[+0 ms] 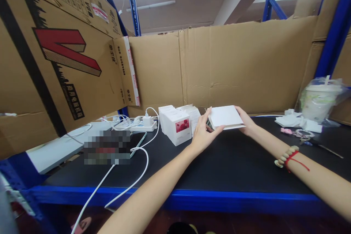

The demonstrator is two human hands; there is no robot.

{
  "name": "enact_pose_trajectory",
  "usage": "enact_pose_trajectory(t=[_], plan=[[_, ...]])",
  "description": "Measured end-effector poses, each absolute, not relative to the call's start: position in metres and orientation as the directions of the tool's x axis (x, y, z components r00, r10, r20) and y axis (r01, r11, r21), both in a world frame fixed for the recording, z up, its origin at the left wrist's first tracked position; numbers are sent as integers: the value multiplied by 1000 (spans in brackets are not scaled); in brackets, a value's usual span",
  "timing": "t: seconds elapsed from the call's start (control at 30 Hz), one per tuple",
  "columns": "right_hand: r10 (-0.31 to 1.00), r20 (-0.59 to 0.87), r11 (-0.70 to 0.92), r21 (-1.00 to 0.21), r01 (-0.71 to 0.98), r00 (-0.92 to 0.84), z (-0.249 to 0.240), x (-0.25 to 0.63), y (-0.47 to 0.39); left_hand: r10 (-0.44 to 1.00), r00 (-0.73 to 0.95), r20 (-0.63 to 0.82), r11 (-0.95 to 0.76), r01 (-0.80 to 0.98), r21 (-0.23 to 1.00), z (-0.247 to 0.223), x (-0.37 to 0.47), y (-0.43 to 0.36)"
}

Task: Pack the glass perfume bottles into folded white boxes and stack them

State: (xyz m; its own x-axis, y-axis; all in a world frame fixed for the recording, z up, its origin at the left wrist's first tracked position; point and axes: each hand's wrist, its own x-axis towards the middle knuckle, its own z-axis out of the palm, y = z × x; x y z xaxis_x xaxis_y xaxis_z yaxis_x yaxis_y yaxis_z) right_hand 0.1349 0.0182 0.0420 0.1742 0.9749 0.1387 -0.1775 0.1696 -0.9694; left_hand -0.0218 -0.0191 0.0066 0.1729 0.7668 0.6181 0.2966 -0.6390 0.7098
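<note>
Between my two hands is a folded white card (225,116), raised above the black tabletop, with a slim gap showing between its layers along the near edge. My left hand (202,128) grips its left side, thumb at the near corner and fingers by the far corner. At the right side, my right hand (245,121) is closed on the card, its fingers partly hidden behind it. Just left of my left hand stands a row of white cards (175,126), the front one printed with a red-pink picture. More white cards lie behind my left hand.
A white power strip (146,124) with cables and a phone (138,142) lie to the left. On the right are crumpled tissues (298,121), a keychain (297,132) and a bagged drink cup (319,100). Cardboard (241,69) walls the back; a blue beam (219,199) edges the front.
</note>
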Motion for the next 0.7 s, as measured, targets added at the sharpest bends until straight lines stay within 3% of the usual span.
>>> enact_pose_trajectory(t=[0.13, 0.33, 0.57, 0.7], plan=[[986, 104, 126, -976, -177, 133, 44, 134, 14, 753, 252, 608, -645, 463, 608, 6, -23, -22], [997, 77, 76, -980, -186, -2, 41, 135, 16, 727, 188, 661, -627, 575, 525, 10, -23, -22], [996, 80, 70, -975, -210, -42, 38, 138, 20, 753, 156, 639, -597, 571, 564, 11, -24, -23], [997, 75, 64, -961, -270, -32, 43, 139, 15, 806, 97, 584, -534, 546, 646, 10, -22, -21]])
